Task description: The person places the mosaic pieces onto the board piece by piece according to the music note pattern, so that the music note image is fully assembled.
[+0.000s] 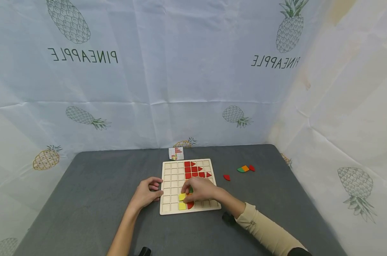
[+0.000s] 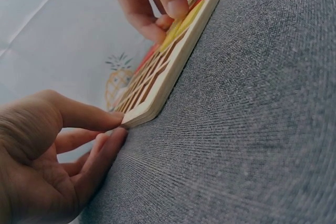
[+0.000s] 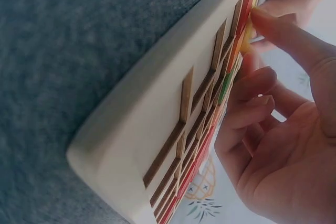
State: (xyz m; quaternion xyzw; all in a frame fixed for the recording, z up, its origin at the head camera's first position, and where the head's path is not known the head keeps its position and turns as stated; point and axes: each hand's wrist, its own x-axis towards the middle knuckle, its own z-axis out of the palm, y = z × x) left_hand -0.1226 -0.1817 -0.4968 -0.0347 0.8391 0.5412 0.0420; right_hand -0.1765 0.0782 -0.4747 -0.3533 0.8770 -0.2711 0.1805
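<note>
A pale wooden grid board (image 1: 161,208) lies on the dark table, with several red tiles (image 1: 194,169) in its upper cells. The left hand (image 1: 145,193) pinches the board's left edge; in the left wrist view its thumb (image 2: 97,118) lies on top near the corner. Over the lower middle cells, the right hand (image 1: 199,188) pinches a yellow square tile (image 1: 181,197) between thumb and fingers. Just below it sits another yellow tile (image 1: 182,206), beside a red rounded piece (image 1: 190,205). A green piece (image 3: 224,87) shows in the grid, partly hidden by the right hand in the head view.
Right of the board lie a loose red piece (image 1: 226,177), a green piece (image 1: 240,170), an orange one (image 1: 245,168) and another red one (image 1: 252,168). A small pattern card (image 1: 176,153) stands behind the board, before a pineapple-print curtain (image 1: 193,78). A black object (image 1: 228,217) lies beneath the right forearm.
</note>
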